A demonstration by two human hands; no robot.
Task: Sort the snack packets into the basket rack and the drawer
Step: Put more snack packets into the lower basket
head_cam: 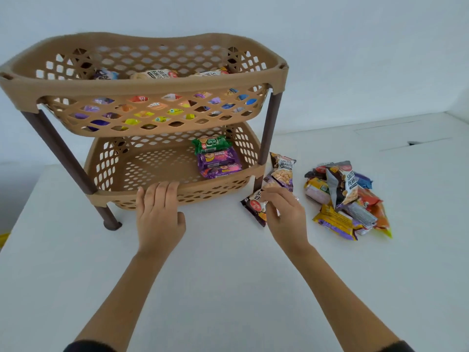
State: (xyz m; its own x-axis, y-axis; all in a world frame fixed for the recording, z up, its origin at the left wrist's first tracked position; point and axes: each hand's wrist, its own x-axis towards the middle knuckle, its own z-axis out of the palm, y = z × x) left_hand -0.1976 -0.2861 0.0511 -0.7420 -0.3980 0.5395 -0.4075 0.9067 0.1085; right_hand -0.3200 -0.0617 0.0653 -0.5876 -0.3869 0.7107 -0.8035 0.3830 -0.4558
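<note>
A tan two-tier basket rack [142,85] on brown legs stands on the white table. Its upper basket holds several packets, among them salted peanuts [158,74]. In the lower basket [220,190] lie a green biscuit packet [212,144] and two purple ones [219,162] at the right. My left hand [158,212] rests flat against the lower basket's front rim, holding nothing. My right hand [283,212] pinches a dark salted-peanuts packet [255,207] lying on the table by the rack's right leg. Another peanut packet [283,170] lies just behind it.
A loose pile of mixed snack packets [347,199] sits on the table to the right of my right hand. The white tabletop [215,262] runs wide in front; its left edge drops off near the rack's left leg [109,217]. A white wall stands behind.
</note>
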